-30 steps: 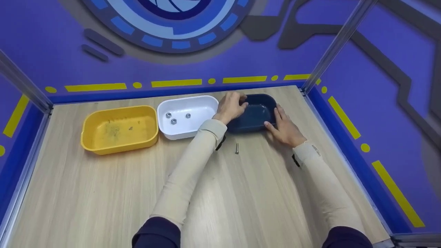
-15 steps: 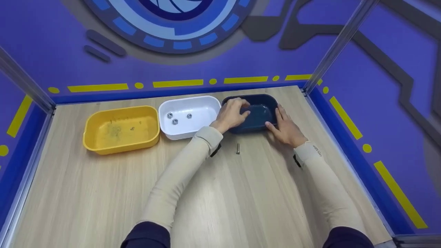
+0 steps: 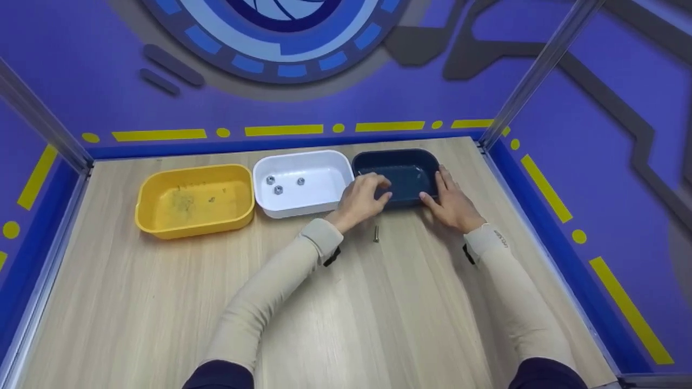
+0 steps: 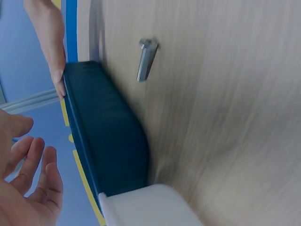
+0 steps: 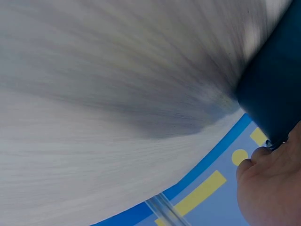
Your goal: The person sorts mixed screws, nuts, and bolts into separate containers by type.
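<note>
A dark blue plastic bin [image 3: 411, 186] stands at the right end of a row of three. My right hand [image 3: 454, 205] grips its near right corner, with the thumb at the near rim and the fingers along the right side. My left hand [image 3: 363, 201] hovers over the bin's near left corner. Its fingers are loosely bent with the thumb apart, and in the left wrist view [image 4: 33, 174] I see nothing held between them. A metal bolt [image 3: 376, 234] lies on the table in front of the bin, apart from both hands.
A white bin [image 3: 294, 205] holding several nuts [image 3: 278, 189] stands beside the dark one. Left of it is a yellow bin [image 3: 216, 210] with small dark bits inside. Blue-purple panels [image 3: 270, 116] enclose the wooden table [image 3: 346, 313] behind and at both sides.
My left hand has come back out of the dark blue bin, toward me, to its near left corner. My right hand keeps its place on the bin, and the bolt stays put.
</note>
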Motion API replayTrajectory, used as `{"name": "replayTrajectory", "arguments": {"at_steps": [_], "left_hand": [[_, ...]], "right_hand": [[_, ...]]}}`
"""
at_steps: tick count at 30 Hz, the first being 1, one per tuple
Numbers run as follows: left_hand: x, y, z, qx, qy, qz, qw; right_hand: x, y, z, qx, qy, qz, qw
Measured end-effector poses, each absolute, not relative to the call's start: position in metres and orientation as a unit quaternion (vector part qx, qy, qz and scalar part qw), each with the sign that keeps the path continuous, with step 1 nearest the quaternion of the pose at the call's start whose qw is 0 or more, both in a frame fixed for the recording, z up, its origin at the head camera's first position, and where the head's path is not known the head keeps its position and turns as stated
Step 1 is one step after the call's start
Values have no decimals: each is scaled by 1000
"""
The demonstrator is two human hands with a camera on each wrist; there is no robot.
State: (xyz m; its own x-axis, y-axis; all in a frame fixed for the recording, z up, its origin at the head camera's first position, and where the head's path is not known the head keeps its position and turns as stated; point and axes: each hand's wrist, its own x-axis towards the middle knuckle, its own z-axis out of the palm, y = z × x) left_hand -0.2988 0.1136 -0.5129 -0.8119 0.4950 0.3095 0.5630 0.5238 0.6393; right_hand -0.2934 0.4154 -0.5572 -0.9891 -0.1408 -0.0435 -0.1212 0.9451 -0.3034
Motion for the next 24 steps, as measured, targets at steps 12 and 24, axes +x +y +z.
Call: {"name": "replayTrajectory", "arguments": {"at_steps": [12,24], "left_hand": [[-267,105,-549,-280,-881,-379,41],[-245,105,-578,-236,-909,-343,-4]], "right_hand": [[-294,416,-556,-72,985,-151,42],[-293,419,-556,-85,982,-165,29]]}}
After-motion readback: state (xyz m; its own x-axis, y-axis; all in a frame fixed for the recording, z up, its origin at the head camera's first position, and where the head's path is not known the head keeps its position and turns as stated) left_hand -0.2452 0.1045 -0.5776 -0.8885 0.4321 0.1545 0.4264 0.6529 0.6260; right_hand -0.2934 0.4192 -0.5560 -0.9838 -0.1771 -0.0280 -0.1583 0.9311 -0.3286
